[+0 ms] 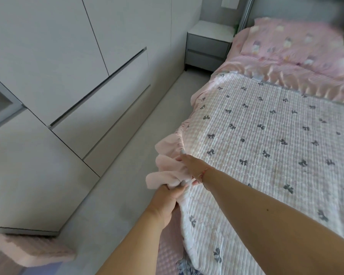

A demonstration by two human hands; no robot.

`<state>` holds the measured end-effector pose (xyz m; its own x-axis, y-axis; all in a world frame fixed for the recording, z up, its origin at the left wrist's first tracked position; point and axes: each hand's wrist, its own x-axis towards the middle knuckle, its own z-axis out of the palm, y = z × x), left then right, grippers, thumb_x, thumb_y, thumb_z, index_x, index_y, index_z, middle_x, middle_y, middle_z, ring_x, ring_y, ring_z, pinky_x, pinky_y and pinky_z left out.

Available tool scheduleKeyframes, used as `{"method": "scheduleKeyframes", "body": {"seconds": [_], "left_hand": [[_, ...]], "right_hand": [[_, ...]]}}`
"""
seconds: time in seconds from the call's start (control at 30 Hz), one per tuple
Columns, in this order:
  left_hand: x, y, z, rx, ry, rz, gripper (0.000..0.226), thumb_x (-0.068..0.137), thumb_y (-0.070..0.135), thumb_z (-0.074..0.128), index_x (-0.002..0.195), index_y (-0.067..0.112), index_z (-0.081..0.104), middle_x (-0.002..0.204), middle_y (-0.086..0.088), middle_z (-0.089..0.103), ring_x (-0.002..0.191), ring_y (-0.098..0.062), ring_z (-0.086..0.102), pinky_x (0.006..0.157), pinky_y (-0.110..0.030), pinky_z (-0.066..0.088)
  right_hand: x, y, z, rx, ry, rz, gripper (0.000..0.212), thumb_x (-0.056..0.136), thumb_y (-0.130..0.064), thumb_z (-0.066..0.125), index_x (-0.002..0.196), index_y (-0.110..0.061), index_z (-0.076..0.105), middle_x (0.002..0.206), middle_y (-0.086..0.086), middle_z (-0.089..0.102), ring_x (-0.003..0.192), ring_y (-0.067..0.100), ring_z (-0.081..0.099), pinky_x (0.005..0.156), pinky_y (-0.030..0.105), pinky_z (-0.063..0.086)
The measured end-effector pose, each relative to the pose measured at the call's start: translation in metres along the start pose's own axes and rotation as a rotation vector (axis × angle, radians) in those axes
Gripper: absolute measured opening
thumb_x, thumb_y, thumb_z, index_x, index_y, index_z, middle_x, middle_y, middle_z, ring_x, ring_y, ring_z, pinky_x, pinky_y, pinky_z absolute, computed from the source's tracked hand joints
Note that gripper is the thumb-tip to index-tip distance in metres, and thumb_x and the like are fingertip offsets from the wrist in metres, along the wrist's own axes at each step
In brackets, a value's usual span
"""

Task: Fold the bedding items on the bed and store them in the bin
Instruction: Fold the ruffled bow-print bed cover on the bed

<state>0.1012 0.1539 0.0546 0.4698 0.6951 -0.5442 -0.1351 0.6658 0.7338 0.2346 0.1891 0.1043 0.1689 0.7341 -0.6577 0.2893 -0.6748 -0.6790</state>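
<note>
Both hands, left hand [167, 197] and right hand [191, 165], grip the quilt [266, 147] ruffle (bed's near edge).

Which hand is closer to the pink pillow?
Right. The right hand grips the quilt's frill farther up the bed toward the pillow; the left hand grips it lower down.

My right grip [191, 167] fingers mostly hidden behind the quilt's [266, 147] pink ruffle, quilt cut off at right edge, pillow [294, 42] beyond the quilt blurred, its print unreadable, green item beside it cropped.
</note>
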Motion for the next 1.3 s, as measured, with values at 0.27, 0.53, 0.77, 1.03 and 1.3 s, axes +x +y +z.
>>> {"method": "scheduleKeyframes", "body": {"seconds": [0.27,0.53,0.77,1.03,1.3], "left_hand": [[-0.040,0.004,0.055,0.092,-0.126,0.005,0.021,0.084,0.001,0.069,0.103,0.008,0.072,0.097,-0.007,0.073,0.097,-0.019,0.068,0.081,-0.029,0.054],[-0.072,-0.032,0.149,0.174,-0.039,0.119,0.044,0.078,0.029,0.079,0.112,0.004,0.068,0.114,-0.023,0.066,0.106,-0.031,0.064,0.094,-0.042,0.051],[-0.091,-0.091,0.243,-0.043,0.059,-0.071,0.043,0.091,0.050,0.056,0.118,0.018,0.065,0.114,-0.011,0.069,0.103,-0.024,0.063,0.075,-0.032,0.052],[-0.124,-0.169,0.318,0.095,0.226,-0.100,0.031,0.082,0.032,0.071,0.101,0.008,0.066,0.092,-0.009,0.067,0.087,-0.024,0.063,0.070,-0.033,0.050],[-0.181,-0.244,0.404,0.305,0.167,0.045,0.008,0.090,0.019,0.067,0.089,0.011,0.065,0.106,-0.021,0.067,0.103,-0.036,0.065,0.085,-0.050,0.056]], "right_hand": [[-0.034,0.028,-0.056,0.238,0.220,0.105,0.063,0.096,-0.056,0.029,0.098,-0.010,0.072,0.113,0.010,0.060,0.097,0.027,0.056,0.094,0.038,0.043],[-0.074,0.068,-0.133,0.381,0.225,-0.001,0.041,0.101,-0.037,0.035,0.089,-0.009,0.062,0.113,0.015,0.063,0.075,0.020,0.054,0.070,0.032,0.048],[-0.119,0.140,-0.208,0.423,0.282,0.008,0.055,0.100,-0.043,0.031,0.088,-0.010,0.073,0.085,-0.002,0.065,0.083,0.025,0.058,0.093,0.040,0.051],[-0.171,0.243,-0.251,0.220,0.371,0.034,0.040,0.091,-0.046,0.051,0.071,-0.016,0.068,0.094,0.010,0.066,0.088,0.028,0.059,0.079,0.033,0.046],[-0.247,0.344,-0.315,0.283,0.446,0.056,0.041,0.090,-0.042,0.056,0.095,-0.005,0.073,0.075,0.004,0.061,0.065,0.020,0.057,0.065,0.021,0.054]]}}
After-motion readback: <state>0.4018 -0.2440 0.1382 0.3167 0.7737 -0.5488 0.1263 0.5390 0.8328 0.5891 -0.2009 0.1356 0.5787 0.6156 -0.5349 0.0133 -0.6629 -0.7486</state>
